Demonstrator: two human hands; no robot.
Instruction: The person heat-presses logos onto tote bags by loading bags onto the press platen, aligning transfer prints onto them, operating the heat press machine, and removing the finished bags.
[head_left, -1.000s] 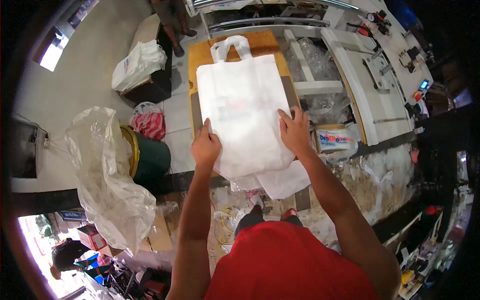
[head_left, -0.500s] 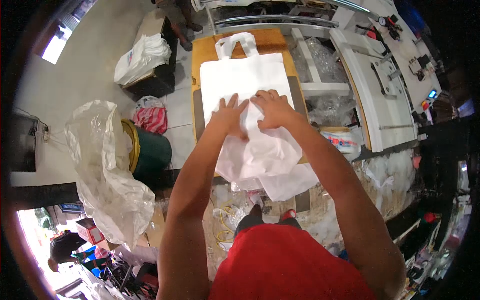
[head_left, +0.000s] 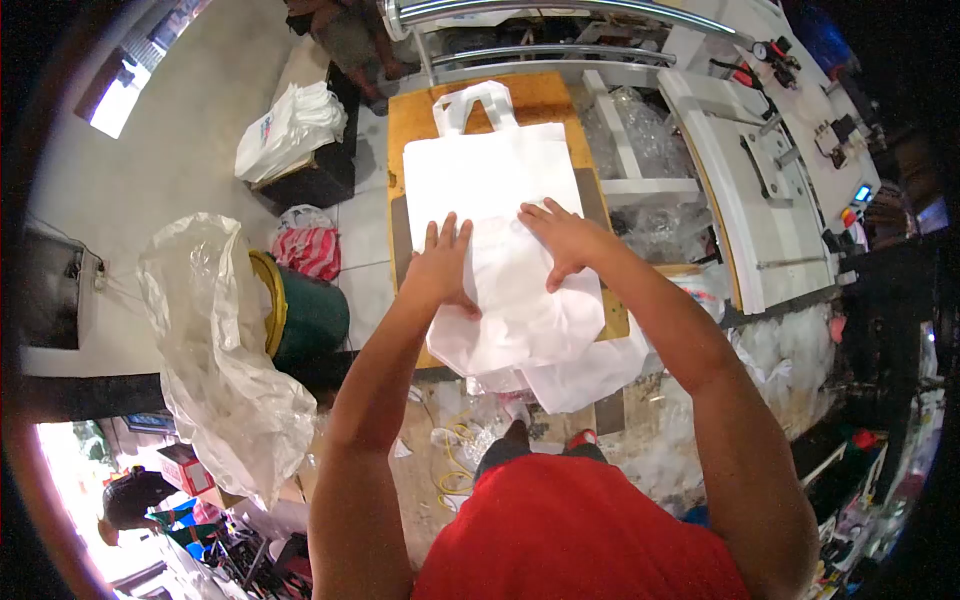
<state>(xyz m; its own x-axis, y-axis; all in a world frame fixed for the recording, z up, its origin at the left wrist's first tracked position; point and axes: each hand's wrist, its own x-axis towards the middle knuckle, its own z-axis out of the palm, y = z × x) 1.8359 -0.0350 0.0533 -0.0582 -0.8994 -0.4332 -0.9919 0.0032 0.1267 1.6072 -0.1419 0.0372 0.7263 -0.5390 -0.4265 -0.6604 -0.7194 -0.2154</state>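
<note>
A white tote bag (head_left: pixel 490 180) lies flat on a wooden board (head_left: pixel 550 95), its two loop handles at the far end. My left hand (head_left: pixel 440 268) rests on the bag's left side with fingers stretched out. On the right side my right hand (head_left: pixel 568 242) presses down, fingers spread and thumb apart. Between the hands the fabric looks fairly smooth. The bag's lower part is creased and bunched toward me, and another loose white piece (head_left: pixel 590 375) hangs over the board's near edge.
A stack of printed white bags (head_left: pixel 290 130) lies on a dark box at the left. Nearer stand a green bin (head_left: pixel 312 312) and a large clear plastic bag (head_left: pixel 215 350). White machine framing (head_left: pixel 740 190) runs along the right. Another person (head_left: pixel 350 40) is at the far left.
My hands have moved apart and toward me across the bag. The fabric that was bunched between them now lies flatter.
</note>
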